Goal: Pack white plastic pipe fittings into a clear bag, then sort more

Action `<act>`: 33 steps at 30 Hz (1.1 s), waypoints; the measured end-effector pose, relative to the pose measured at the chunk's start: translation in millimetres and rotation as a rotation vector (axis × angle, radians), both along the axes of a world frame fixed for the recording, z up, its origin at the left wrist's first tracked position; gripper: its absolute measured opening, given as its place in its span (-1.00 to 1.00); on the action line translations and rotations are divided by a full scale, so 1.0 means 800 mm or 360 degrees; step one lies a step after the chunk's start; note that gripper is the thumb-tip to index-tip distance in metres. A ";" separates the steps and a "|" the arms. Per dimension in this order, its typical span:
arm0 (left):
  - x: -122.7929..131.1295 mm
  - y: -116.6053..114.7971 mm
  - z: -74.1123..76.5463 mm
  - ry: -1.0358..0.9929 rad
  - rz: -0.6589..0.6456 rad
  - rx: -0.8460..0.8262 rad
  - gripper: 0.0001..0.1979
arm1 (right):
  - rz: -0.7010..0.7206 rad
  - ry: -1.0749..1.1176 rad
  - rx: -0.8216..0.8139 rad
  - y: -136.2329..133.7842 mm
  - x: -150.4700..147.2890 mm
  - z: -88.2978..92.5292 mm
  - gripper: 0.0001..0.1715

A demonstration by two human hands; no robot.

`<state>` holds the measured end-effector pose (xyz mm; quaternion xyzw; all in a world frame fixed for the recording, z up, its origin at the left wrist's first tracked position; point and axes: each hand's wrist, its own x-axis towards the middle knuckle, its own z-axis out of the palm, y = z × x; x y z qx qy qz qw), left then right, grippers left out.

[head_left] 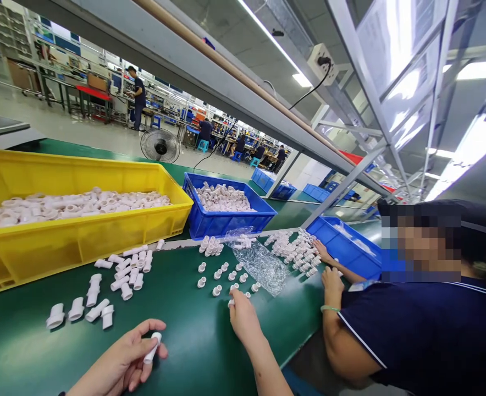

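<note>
At the front of the green table, my left hand (123, 357) is closed on a white plastic pipe fitting (153, 347), held tilted between thumb and fingers. My right hand (245, 319) reaches farther in, its fingertips pinched on a small white flanged fitting (230, 303) that they partly cover. Around it several such flanged fittings (217, 290) stand upright, spaced apart. Left of these, a loose group of longer white pipe fittings (123, 272) lies on the table. Nearer to my left hand, a few wider white fittings (76, 309) stand or lie.
A yellow bin (82, 236) and a blue bin (230, 220), both holding white fittings, line the back. Clear plastic film (263, 269) lies beside a dense cluster of fittings (294, 250). A co-worker (428, 324) sits at right, hands near that cluster and another blue bin (346, 247).
</note>
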<state>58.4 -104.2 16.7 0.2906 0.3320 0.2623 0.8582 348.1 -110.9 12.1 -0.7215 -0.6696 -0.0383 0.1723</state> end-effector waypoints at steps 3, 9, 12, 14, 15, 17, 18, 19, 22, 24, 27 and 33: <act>0.001 0.000 0.006 -0.0014 -0.0013 -0.0078 -0.76 | -0.0001 0.0061 0.0140 -0.007 -0.018 0.019 -0.68; 0.004 -0.003 0.005 -0.0033 0.0063 -0.0261 -0.78 | 0.0820 0.0223 0.0274 -0.033 -0.116 0.037 -0.81; 0.006 -0.005 -0.003 -0.0173 0.0076 -0.0273 -0.81 | 0.1048 0.0158 0.0197 -0.037 -0.158 0.023 -0.76; 0.005 -0.005 -0.007 -0.0208 0.0062 -0.0263 -0.83 | 0.1071 0.0190 0.0137 -0.035 -0.170 0.015 -0.74; 0.004 -0.005 -0.007 -0.0210 0.0050 -0.0253 -0.83 | 0.1064 0.0243 0.0125 -0.034 -0.172 0.011 -0.72; 0.002 -0.005 -0.007 -0.0220 0.0019 -0.0226 -0.83 | 0.1045 0.0402 0.0156 -0.033 -0.171 0.007 -0.70; 0.001 -0.005 -0.006 -0.0230 -0.0011 -0.0207 -0.82 | 0.1043 0.0481 0.0184 -0.033 -0.169 0.006 -0.71; 0.000 -0.005 -0.005 -0.0238 -0.0051 -0.0185 -0.82 | 0.1041 0.0543 0.0218 -0.034 -0.167 0.006 -0.73; -0.001 -0.006 0.001 -0.0209 -0.0122 -0.0124 -0.82 | 0.0963 0.0574 0.0270 -0.036 -0.157 0.007 -0.79; 0.000 -0.006 0.006 -0.0111 -0.0080 -0.0096 -0.81 | 0.0789 0.0492 0.0259 -0.035 -0.145 0.010 -0.81; 0.003 -0.004 0.012 0.0027 0.0016 -0.0074 -0.77 | 0.0522 0.0314 0.0242 -0.027 -0.119 0.016 -0.84; 0.005 0.000 0.005 -0.0018 0.0069 -0.0045 -0.76 | 0.0250 0.0036 0.0278 -0.008 -0.068 0.017 -0.88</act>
